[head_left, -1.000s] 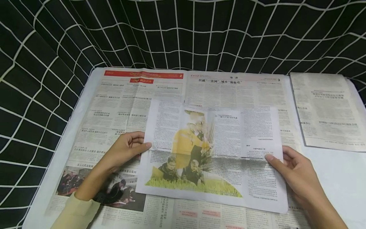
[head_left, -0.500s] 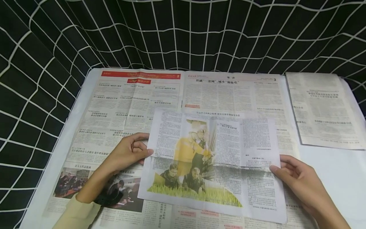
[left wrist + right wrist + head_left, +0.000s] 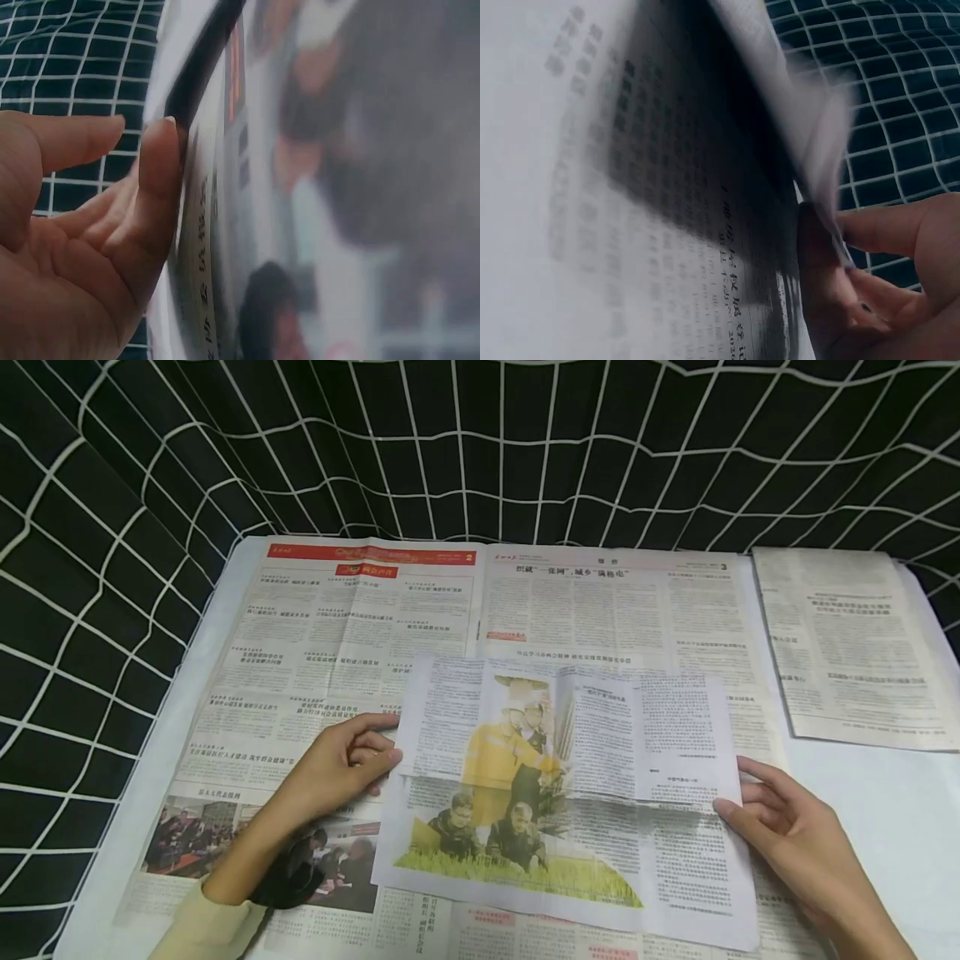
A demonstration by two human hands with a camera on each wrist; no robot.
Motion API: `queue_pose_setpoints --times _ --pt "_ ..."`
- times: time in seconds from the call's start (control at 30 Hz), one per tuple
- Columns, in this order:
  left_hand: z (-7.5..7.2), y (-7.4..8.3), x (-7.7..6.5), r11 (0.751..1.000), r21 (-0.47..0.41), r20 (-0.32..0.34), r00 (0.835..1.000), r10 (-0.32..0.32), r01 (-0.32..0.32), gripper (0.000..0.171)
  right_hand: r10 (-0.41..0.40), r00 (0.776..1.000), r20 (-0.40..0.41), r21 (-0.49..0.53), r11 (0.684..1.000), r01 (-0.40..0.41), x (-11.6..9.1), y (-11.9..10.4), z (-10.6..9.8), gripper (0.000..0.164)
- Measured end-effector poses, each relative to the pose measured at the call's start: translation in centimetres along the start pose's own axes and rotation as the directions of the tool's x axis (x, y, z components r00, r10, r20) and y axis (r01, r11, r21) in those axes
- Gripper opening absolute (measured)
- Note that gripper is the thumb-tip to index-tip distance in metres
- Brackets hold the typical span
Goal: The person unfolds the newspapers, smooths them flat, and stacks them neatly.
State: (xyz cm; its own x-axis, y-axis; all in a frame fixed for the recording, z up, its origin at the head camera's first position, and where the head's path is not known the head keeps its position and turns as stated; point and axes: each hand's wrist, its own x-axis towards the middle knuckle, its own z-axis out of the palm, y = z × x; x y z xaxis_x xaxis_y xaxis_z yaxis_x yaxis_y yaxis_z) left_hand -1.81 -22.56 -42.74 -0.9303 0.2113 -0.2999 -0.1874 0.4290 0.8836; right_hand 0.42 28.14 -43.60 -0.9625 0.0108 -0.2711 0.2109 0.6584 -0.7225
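Observation:
A newspaper sheet (image 3: 600,835) with a picture of people above green grass is held up over a larger spread newspaper (image 3: 262,693). Its left edge is pinched by my left hand (image 3: 341,768), thumb on top and fingers behind. My right hand (image 3: 791,827) pinches the opposite edge in the same way. A crease runs across the sheet. In the right wrist view, the right hand (image 3: 885,270) has the raised sheet (image 3: 817,127) between thumb and fingers, with printed paper below. The left wrist view has the left hand (image 3: 97,247) close over a blurred printed photo.
A folded newspaper (image 3: 862,660) lies at the right on the white table (image 3: 877,802). Black cloth with a white grid (image 3: 510,452) hangs behind the table and along its left side.
Both hands have drawn the sheet towards me and a little to the right, uncovering more of the spread newspaper's upper part. Both grips have stayed the same.

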Motion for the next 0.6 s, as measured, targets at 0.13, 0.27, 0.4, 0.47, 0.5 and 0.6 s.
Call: queue_pose_setpoints --times 0.13,0.27,0.4,0.47,0.5,0.6 --pt "0.3 0.2 -0.5 0.997 0.076 -0.032 0.999 0.024 -0.021 0.044 -0.018 0.997 -0.069 -0.096 0.995 0.012 -0.2 -0.3 0.2 0.071" --pt "0.8 0.4 -0.9 0.978 0.192 -0.086 0.992 0.094 -0.077 0.040 -0.058 0.990 -0.129 -0.168 0.985 0.036 -0.5 -0.5 0.5 0.061" --pt "1.1 0.5 -1.1 0.957 0.261 -0.103 0.983 0.155 -0.124 0.040 -0.111 0.982 -0.152 -0.176 0.981 0.084 -0.7 -0.4 0.6 0.055" --pt "1.3 0.6 -1.0 0.966 0.229 -0.096 0.985 0.144 -0.119 0.043 -0.099 0.986 -0.135 -0.154 0.985 0.078 -0.7 -0.3 0.4 0.057" --pt "1.3 0.6 -0.9 0.974 0.197 -0.089 0.987 0.134 -0.115 0.045 -0.080 0.990 -0.119 -0.135 0.989 0.063 -0.6 -0.2 0.3 0.058" --pt "1.4 0.6 -0.4 0.992 0.076 -0.070 0.992 0.102 -0.097 0.054 -0.003 0.999 -0.051 -0.046 0.999 0.001 -0.6 0.1 -0.2 0.064"
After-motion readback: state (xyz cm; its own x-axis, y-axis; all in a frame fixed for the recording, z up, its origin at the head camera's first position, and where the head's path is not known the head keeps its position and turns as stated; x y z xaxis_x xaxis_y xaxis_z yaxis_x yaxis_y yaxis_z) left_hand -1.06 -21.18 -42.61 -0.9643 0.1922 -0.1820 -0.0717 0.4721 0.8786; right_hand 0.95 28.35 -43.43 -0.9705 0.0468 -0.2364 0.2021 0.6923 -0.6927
